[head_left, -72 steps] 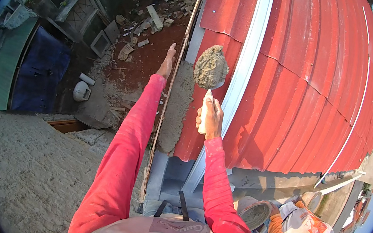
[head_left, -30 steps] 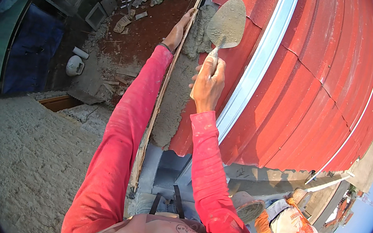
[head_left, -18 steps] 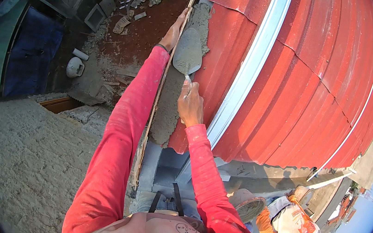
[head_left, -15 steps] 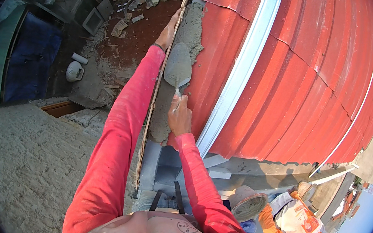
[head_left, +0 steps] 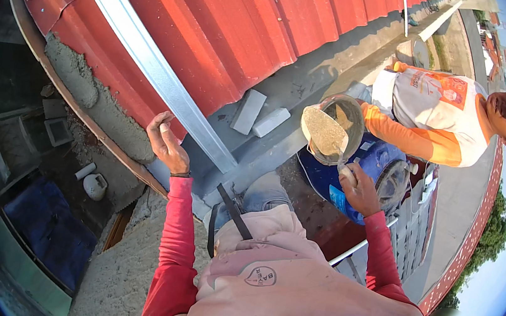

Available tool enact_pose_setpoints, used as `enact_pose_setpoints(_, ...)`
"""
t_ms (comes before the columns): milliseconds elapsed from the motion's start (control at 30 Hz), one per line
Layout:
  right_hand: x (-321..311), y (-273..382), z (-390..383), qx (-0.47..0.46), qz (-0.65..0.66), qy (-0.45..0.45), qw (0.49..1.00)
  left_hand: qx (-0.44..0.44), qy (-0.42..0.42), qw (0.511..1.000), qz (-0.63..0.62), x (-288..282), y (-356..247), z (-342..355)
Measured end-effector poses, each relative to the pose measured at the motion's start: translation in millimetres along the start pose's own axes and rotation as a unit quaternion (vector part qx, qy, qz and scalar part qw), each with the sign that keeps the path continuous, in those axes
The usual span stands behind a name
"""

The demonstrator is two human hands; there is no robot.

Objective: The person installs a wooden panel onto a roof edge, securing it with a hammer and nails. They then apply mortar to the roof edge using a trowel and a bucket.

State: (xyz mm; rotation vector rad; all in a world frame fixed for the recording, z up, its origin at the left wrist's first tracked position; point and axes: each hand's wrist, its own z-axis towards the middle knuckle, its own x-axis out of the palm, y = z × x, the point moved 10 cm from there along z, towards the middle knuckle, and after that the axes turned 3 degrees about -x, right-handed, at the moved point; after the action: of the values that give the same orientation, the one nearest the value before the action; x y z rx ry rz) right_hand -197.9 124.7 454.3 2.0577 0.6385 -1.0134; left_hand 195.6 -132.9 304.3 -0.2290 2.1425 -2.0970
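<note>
My right hand is closed round the handle of a pointing trowel. The blade is coated with grey-brown mortar and lies over the mouth of a bucket. A person in an orange and white shirt reaches an arm to that bucket; their grip is mostly hidden behind it. My left hand is empty, its fingers apart and slightly bent, near the lower edge of the red roof sheet. Left of it, a strip of wet mortar runs between the roof sheet and a thin wooden board.
A silvery metal channel slants down over the roof. Two pale blocks lie on the grey ledge. Below the bucket stands a blue drum. To the left, beyond the board, the ground drops far below, with a blue tarp.
My view has swung right. The trowel has left the mortar strip and moved to the bucket in my right hand. My left hand has come off the board, and the bucket is now nearer.
</note>
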Motion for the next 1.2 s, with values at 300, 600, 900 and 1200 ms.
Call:
enact_pose_setpoints(300, 36.0, -151.8, 101.1, -0.118, -0.356, -0.054, 0.925, -0.299, 0.329, 0.894, 0.062, 279.5, 163.5, -249.8)
enact_pose_setpoints(600, -9.7, -160.4, 22.7, -0.134, -0.309, -0.012, 0.942, -0.235, 0.362, 0.898, -0.087, 327.7, 92.4, -261.0)
enact_pose_setpoints(900, 58.5, -179.1, 21.7, -0.134, 0.113, 0.026, 0.984, -0.070, 0.462, 0.884, 0.019, 292.7, -66.8, -246.9)
enact_pose_setpoints(1200, 110.2, 61.2, -17.2, -0.265, 0.227, 0.194, 0.917, -0.030, 0.240, 0.970, 0.036, 102.9, -133.2, -136.3)
